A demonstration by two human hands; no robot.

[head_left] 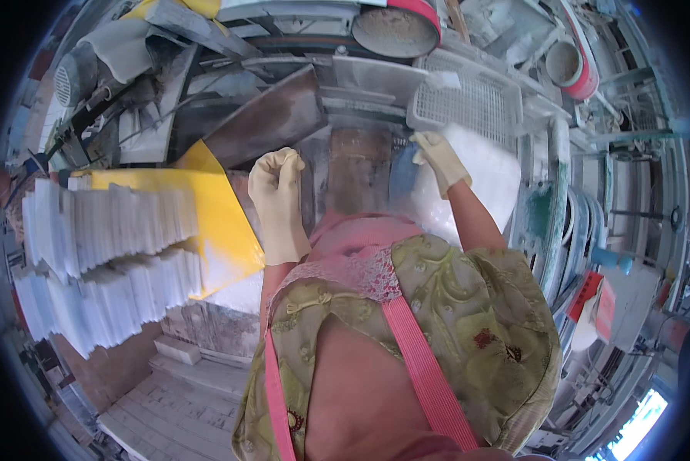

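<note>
White glossy sheet [492,170] lies right of frame centre, partly behind the right forearm. Right hand [438,160], gloved, sits over its upper-left edge, fingers bent; can't tell if anything is held. Left hand [278,180], gloved, near centre, fingers curled inward; no object visible, can't tell if something thin is pinched. Sheet looks smooth, probably light, bendy and slippery; best held by opposite edges, flat, no hard pinching. Brown board [360,165] between hands. White crate [468,104] just above sheet. Yellow sheet [226,203] left of left hand; white stacks [114,227] beyond it, left of frame, edges probably fragile.
</note>
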